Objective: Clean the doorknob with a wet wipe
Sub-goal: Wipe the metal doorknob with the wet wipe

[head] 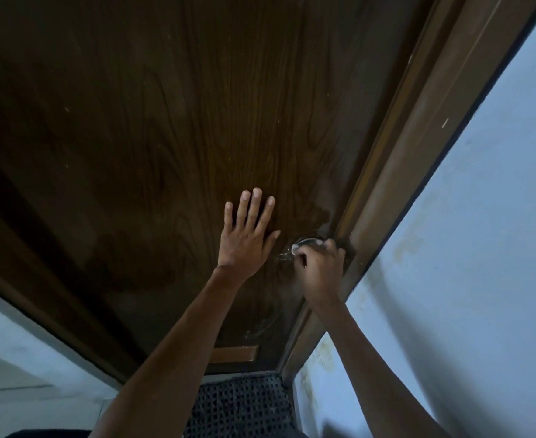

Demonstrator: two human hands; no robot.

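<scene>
head view: pale wall point(14, 358) far left. dark door point(165, 121), glossy wood-grain veneer. black perforated mat point(241, 403) near its foot. left hand point(247, 238) flat on the door, fingers straight, slightly apart. just right of it, white crumpled wet wipe point(295, 247) against the shiny round metal doorknob point(307, 240) at the door's right edge. right hand point(322, 270) covers most of the knob, fingers curled on the wipe. brown door frame point(418, 153), then stained bluish wall point(481, 248).
</scene>
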